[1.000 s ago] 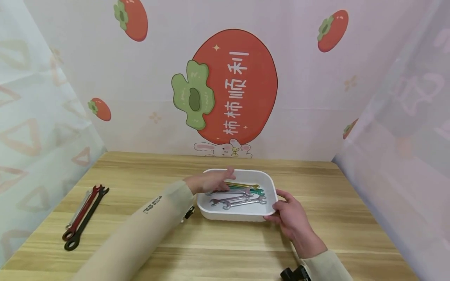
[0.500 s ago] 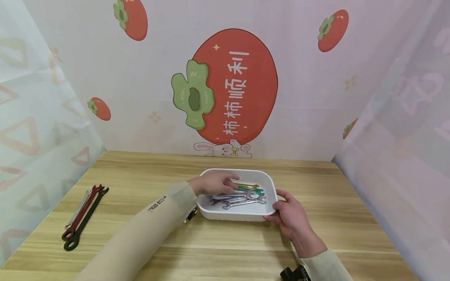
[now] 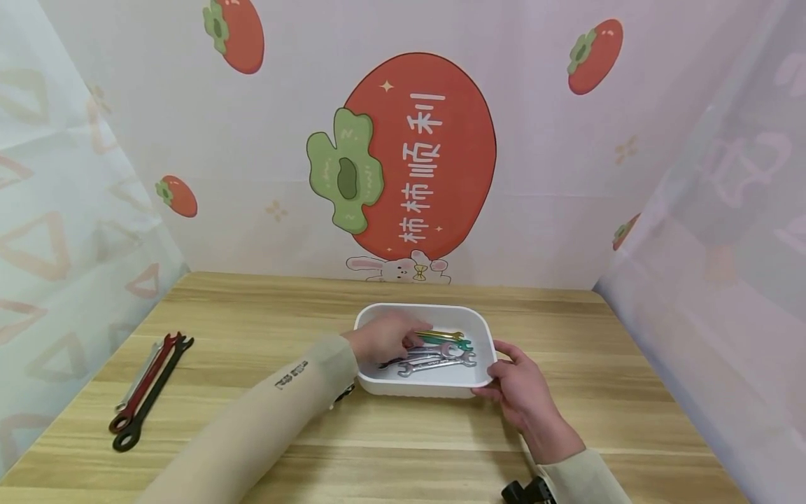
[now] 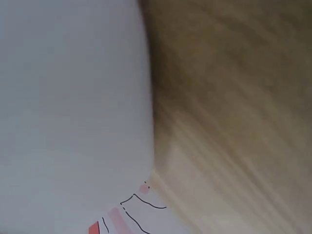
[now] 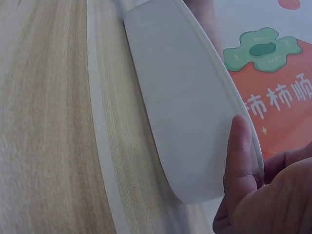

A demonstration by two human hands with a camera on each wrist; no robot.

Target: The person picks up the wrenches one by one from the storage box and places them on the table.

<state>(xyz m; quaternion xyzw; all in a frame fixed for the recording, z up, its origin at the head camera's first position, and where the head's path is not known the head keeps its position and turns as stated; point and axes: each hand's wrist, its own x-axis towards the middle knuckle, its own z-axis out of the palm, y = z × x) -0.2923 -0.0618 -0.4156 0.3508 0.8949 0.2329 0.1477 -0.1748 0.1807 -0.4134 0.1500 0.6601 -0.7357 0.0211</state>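
Note:
A white plastic tray [image 3: 412, 387] sits on the wooden table, seen in the head view. Inside it lie several open-ended wrenches: a gold one [image 3: 448, 335], a green one [image 3: 464, 344] and silver ones, such as the nearest silver wrench [image 3: 434, 365]. My left hand [image 3: 387, 336] reaches over the tray's left side, fingers bent down at the left ends of the wrenches; I cannot tell whether they pinch one. My right hand [image 3: 519, 381] grips the tray's right front corner. In the right wrist view its thumb [image 5: 239, 146] lies along the outer wall.
At the table's left lie three longer wrenches side by side: a black one [image 3: 154, 395], a dark red one [image 3: 146, 383] and a silver combination wrench [image 3: 138, 376]. A printed cloth backdrop [image 3: 535, 210] stands behind the table [image 3: 403, 448], with cloth sides left and right.
The left hand has shifted rightward and lower into the tray, its fingers bending down over the wrenches. Some silver wrenches have shifted slightly. The right hand keeps its hold on the tray corner.

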